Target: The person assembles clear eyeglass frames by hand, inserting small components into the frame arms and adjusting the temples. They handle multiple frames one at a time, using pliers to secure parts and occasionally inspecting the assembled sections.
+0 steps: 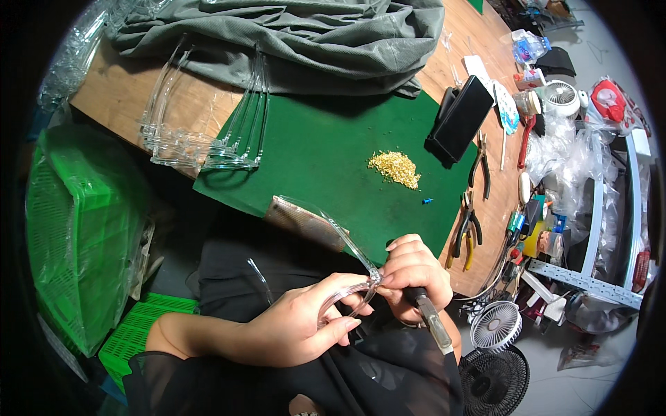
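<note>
Two hands meet low in the view, over the person's dark-clothed lap and just in front of the near edge of the wooden table (125, 97). The left hand (295, 326) is closed around the clear plastic spectacle frame (347, 295), fingers curled over its front, with one transparent arm of the frame slanting up and left past the table edge. The right hand (411, 274) is clenched on a slim dark-handled tool (431, 320), its fingertips touching the frame at the hinge, so the two hands are almost together.

On the table lies a green cutting mat (326, 159), carrying a small heap of tiny gold-coloured metal parts (395, 168) and a little blue piece (427, 202) near its right edge. A stack of more clear plastic frames (208, 132) sits at the mat's left corner, below a grey crumpled cloth (291, 38). A black rectangular case (461, 118) rests at the mat's far right corner, with pliers (466, 229) beside the mat. Green plastic baskets (83, 222) stand to the left.
</note>
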Motion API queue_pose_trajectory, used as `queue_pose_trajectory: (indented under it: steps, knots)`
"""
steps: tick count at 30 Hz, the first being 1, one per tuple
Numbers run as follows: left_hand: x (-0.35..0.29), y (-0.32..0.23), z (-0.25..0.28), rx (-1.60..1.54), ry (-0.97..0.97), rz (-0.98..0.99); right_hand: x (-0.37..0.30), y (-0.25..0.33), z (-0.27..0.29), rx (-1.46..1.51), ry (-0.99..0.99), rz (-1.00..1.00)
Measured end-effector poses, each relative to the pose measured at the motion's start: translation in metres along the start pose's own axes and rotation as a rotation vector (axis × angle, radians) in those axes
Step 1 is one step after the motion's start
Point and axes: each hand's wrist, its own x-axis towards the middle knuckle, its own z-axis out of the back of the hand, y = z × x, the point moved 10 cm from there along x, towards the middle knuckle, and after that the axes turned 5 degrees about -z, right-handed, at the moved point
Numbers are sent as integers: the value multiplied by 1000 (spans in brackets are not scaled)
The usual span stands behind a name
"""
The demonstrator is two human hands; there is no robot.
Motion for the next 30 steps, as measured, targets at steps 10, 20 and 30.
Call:
queue_pose_trajectory:
  steps: [10, 20, 30]
  knots:
    - [-1, 3, 3, -54, 19, -5, 5, 1, -7, -67, 80, -6]
    - [-2, 3, 2, -86, 20, -3, 4, -4, -6, 53, 56, -20]
    - [1, 3, 1, -67, 16, 9, -1, -10, -5, 118, 50, -72]
